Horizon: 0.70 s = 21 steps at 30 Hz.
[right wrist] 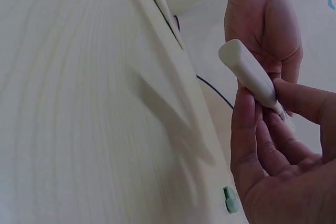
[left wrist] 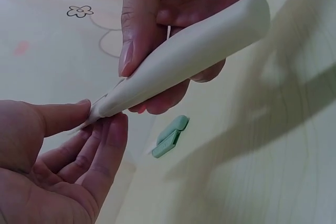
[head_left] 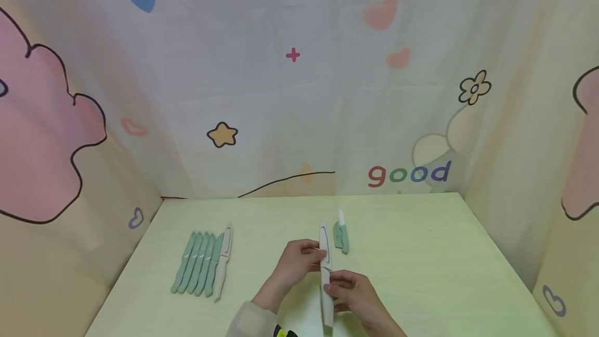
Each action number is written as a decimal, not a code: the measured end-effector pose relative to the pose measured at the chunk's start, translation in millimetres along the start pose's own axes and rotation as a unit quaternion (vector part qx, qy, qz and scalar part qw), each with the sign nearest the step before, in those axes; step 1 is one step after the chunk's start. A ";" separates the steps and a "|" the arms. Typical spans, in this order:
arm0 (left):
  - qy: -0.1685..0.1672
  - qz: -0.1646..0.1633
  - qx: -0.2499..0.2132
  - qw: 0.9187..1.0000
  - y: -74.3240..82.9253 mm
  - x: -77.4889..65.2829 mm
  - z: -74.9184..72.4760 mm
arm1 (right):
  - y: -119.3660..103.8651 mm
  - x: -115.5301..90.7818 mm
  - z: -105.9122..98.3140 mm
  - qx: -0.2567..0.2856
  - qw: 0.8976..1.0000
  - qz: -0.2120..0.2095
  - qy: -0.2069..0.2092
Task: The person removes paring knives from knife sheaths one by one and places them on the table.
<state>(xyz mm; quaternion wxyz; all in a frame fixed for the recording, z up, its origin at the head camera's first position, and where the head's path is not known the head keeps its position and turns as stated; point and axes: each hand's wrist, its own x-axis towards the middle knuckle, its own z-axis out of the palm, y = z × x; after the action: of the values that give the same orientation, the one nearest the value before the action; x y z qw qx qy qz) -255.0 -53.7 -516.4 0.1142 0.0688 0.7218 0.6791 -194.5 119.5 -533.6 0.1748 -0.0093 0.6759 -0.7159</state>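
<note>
Plainly the cream knife (head_left: 326, 269) is a light, stiff thing, to judge by how easily two sets of fingertips carry it above the table (head_left: 421, 254); its smooth, rounded plastic looks somewhat slippery, and any blade under the cover would be thin and likely brittle, so the safe places to take hold are the thick handle and the flat sides of the sheath, never the edge. The left hand (head_left: 299, 261) has its fingers curled round one part of it; the right hand (head_left: 348, 293) pinches the other part between thumb and fingertips; which hand has the handle and which the cover I cannot tell for certain. It is held between the two hands, lifted off the table near its front edge. By its looks it is long, slim, off-white and matt, tapering from a blunt rounded end to a narrow one. Just behind it lie a small green knife (head_left: 343, 233) and its sheath; well apart to the left lies a row of green knives (head_left: 196, 263) with one cream sheathed knife (head_left: 223, 261) beside them.
</note>
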 end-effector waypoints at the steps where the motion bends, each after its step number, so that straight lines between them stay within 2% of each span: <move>1: 0.003 -0.002 -0.002 1.000 -0.3 0.6 0.1 | 0.7 0.2 0.0 -0.001 1.000 -0.001 -0.001; 9: 0.005 0.000 -0.018 1.000 -3.6 4.9 0.7 | 2.1 -0.6 0.3 -0.005 1.000 0.002 0.001; 21: 0.015 0.002 -0.015 1.000 -3.1 6.2 2.3 | 1.0 -0.5 1.3 -0.009 1.000 0.004 0.004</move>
<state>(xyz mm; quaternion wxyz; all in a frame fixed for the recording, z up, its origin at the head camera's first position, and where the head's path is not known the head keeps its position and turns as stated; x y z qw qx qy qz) -260.1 -50.1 -520.0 0.1032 0.0579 0.7132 0.6909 -193.5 118.4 -534.4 0.1746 -0.0052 0.6828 -0.7094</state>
